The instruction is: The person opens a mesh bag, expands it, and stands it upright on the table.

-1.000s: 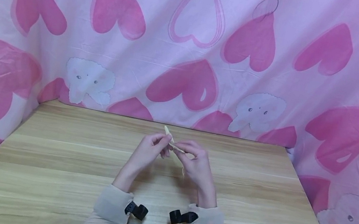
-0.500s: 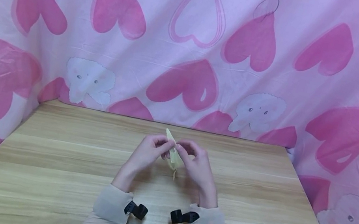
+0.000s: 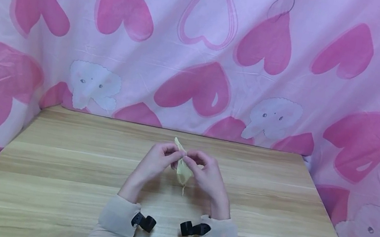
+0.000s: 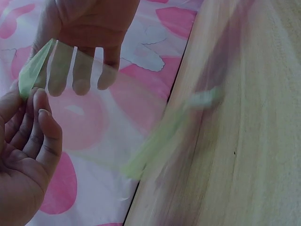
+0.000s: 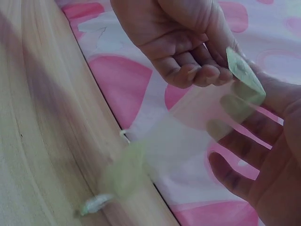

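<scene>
A thin, see-through, pale yellow-green sheet (image 3: 184, 172) hangs between the two hands, over the middle of the table. My left hand (image 3: 160, 155) pinches its upper edge with thumb and fingers, fingertips close to those of the other hand. From the other side my right hand (image 3: 205, 170) pinches the same edge, its other fingers showing through the sheet (image 5: 178, 127) in the right wrist view. A narrow tip sticks up beyond the fingers. The lower end is blurred in both wrist views, with a small whitish twisted tail (image 4: 202, 98) dangling from it.
Under the hands lies a wood-grain table (image 3: 68, 182). A pink heart-print cloth (image 3: 198, 73) hangs along its back and both sides. Black wrist cameras (image 3: 146, 223) are strapped over the beige sleeves (image 3: 118, 220).
The right hand's fingertips have come in beside the left's, and the sheet has turned and dropped to hang lower below the fingers. Both forearms stay nearly still.
</scene>
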A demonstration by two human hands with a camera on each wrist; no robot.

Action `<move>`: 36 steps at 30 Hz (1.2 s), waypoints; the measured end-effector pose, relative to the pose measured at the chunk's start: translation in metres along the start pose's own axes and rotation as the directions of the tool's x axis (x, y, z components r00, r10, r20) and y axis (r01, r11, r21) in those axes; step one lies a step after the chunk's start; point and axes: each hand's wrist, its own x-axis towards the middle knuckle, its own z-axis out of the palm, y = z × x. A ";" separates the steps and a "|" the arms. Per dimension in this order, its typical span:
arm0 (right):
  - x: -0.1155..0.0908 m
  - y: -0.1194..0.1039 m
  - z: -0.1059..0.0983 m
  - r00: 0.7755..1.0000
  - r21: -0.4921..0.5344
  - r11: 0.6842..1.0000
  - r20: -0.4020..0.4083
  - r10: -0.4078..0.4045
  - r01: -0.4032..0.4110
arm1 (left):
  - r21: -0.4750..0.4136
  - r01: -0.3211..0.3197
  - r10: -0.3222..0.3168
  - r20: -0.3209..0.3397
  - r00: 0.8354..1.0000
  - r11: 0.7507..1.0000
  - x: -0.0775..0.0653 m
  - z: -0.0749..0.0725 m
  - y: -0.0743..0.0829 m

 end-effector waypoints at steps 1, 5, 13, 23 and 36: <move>0.000 -0.001 0.000 1.000 0.000 1.000 0.005 -0.003 0.003 | -0.002 0.004 -0.004 -0.003 1.000 1.000 0.000 0.000 0.000; -0.001 -0.019 -0.003 0.999 0.000 1.000 0.028 -0.024 0.024 | -0.010 0.028 -0.028 -0.007 1.000 1.000 0.001 0.000 -0.001; -0.002 -0.043 -0.007 1.000 -0.007 1.000 -0.004 -0.016 0.016 | -0.001 0.041 -0.041 -0.076 0.996 0.999 0.001 0.000 0.000; -0.003 -0.044 -0.007 0.999 0.029 0.999 -0.033 0.041 -0.040 | 0.057 0.021 -0.017 -0.069 0.997 0.998 -0.002 -0.001 0.001; -0.003 -0.025 -0.007 0.998 0.037 0.997 -0.017 0.062 -0.061 | 0.144 -0.025 0.016 0.061 0.998 0.989 -0.004 -0.002 0.011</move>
